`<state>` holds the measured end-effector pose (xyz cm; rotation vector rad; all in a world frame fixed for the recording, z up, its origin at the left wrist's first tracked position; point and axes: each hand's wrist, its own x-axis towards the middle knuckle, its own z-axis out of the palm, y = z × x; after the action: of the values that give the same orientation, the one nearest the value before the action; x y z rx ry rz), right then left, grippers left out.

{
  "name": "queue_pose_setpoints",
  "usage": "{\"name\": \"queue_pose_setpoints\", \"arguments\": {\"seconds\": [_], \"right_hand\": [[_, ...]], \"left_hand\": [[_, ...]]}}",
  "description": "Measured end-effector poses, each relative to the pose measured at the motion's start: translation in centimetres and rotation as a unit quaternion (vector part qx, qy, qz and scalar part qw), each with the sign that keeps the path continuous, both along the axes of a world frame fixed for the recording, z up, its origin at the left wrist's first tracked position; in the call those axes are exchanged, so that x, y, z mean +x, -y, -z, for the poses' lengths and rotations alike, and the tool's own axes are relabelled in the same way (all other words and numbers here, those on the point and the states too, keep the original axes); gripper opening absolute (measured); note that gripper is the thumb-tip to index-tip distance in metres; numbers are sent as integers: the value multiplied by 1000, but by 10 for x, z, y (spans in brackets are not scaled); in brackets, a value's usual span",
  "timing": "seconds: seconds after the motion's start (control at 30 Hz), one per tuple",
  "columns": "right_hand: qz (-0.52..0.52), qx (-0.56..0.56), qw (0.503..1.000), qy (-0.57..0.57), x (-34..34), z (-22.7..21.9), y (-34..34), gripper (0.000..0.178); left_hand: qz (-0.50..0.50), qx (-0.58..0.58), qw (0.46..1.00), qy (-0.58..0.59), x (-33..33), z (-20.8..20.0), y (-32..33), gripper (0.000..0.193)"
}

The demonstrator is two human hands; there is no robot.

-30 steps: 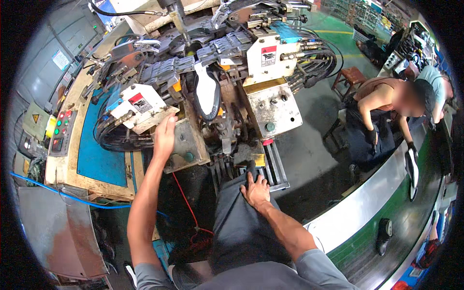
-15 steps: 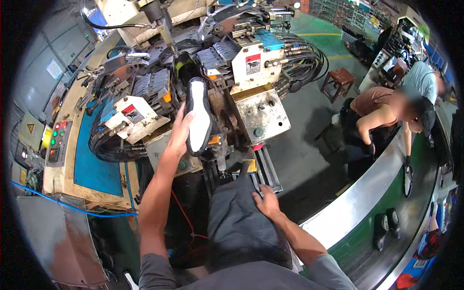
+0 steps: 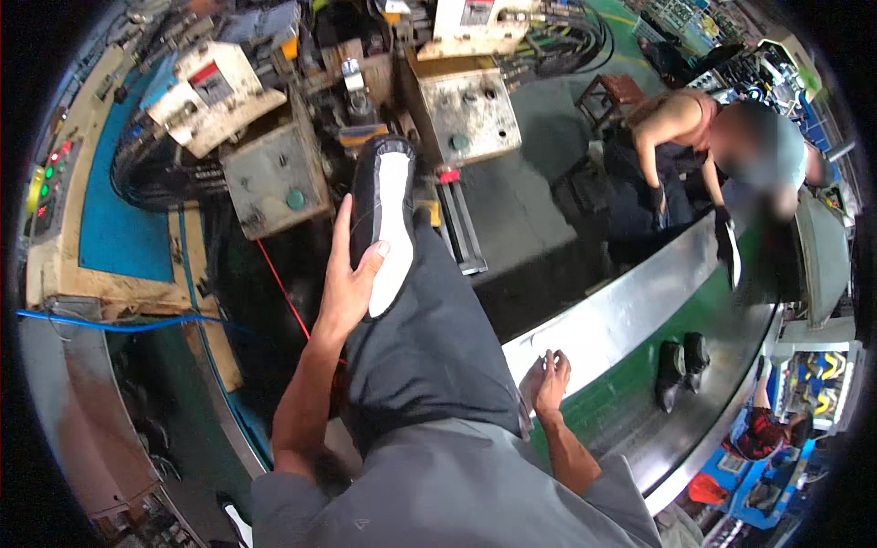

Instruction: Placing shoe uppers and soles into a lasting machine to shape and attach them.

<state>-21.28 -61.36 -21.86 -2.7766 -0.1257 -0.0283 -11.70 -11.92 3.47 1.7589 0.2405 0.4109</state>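
Shoe [image 3: 395, 224] is grasped by left hand [image 3: 347, 288], white underside up; long axis aligned fore-aft, dark end pointed toward machine [image 3: 457, 110]. Right hand [image 3: 551, 388] is held half-open, released, near conveyor [image 3: 630, 301].

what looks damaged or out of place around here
The grey cabinet at far left is stained rust-brown, perhaps corroded, and the two control boxes look grimy and scuffed. The shoe in the left hand shows no obvious damage.
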Motion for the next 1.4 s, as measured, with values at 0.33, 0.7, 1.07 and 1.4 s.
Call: {"name": "queue_pose_setpoints", "arguments": {"seconds": [0.33, 0.7, 1.07, 1.4], "right_hand": [[235, 413, 838, -268, 64, -61, -22, 33], [-271, 331, 901, 73, 177, -191, -281, 29], [-259, 208, 943, -6, 205, -162, -302, 20], [-261, 153, 945, -124, 151, -128, -269, 23]], "left_hand": [[-4, -143, 958, -246, -79, 130, 71, 82], [27, -120, 964, -236, -83, 135, 70, 97], [38, -292, 931, -217, -97, 140, 66, 99], [-39, -479, 875, -64, -141, 109, 35, 95]]}}
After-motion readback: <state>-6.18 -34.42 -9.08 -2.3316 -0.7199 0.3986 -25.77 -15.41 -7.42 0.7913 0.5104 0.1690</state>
